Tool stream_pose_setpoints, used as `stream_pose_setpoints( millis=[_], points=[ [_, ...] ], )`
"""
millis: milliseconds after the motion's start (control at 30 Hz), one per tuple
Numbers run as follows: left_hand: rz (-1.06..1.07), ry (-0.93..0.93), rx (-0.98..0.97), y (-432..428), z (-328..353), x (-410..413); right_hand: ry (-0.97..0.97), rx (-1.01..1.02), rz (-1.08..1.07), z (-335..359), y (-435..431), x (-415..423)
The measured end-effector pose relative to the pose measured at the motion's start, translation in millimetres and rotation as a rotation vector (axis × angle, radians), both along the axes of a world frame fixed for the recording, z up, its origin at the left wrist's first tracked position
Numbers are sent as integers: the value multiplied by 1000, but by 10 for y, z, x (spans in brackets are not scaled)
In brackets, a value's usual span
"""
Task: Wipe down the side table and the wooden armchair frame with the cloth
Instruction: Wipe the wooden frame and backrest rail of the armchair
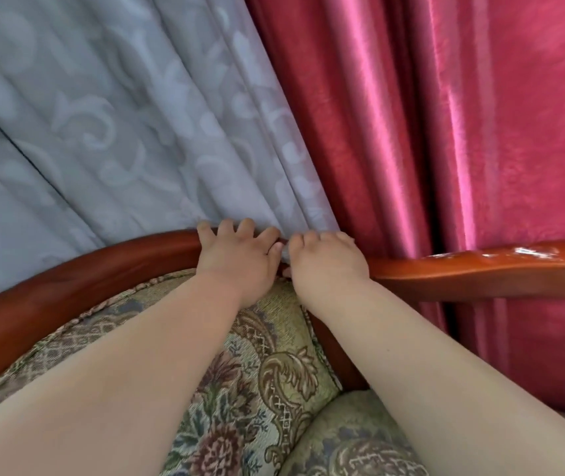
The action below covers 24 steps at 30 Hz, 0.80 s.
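Observation:
The armchair frame [78, 269] is glossy reddish-brown wood; its curved top rail runs from lower left to the middle, and an armrest [480, 269] extends right. My left hand [239, 255] lies over the top rail with fingers spread and draped over its back edge. My right hand [325, 259] sits right beside it on the rail, fingers curled. A small pale bit of cloth [285, 251] shows between the two hands, mostly hidden under my right hand. The side table is out of view.
The chair's floral tapestry backrest [257, 372] and seat cushion [349, 438] lie below my forearms. Directly behind the rail hang a pale blue patterned curtain [119, 132] and a shiny crimson curtain [446, 132], touching the frame.

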State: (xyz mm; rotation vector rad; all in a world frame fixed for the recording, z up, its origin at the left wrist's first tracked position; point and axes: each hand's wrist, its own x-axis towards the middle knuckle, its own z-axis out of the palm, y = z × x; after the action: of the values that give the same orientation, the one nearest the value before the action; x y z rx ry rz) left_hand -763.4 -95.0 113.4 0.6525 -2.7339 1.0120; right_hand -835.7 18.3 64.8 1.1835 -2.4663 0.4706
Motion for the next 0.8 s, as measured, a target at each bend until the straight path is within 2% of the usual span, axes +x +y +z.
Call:
stream_pose_setpoints(
  millis=[200, 300, 400, 600, 800],
  points=[
    [2, 36, 25, -10, -27, -22, 169, -6, -128, -417, 628, -98],
    [3, 61, 23, 14, -63, -42, 267, 78, -230, -538, 935, -115],
    [8, 73, 29, 18, -82, -53, 204, 105, -215, -410, 809, -99],
    [7, 82, 12, 13, -90, -46, 135, 72, -44, -232, 337, -128],
    [-11, 70, 23, 22, -55, -36, 209, 34, -167, -395, 952, -147]
  ],
)
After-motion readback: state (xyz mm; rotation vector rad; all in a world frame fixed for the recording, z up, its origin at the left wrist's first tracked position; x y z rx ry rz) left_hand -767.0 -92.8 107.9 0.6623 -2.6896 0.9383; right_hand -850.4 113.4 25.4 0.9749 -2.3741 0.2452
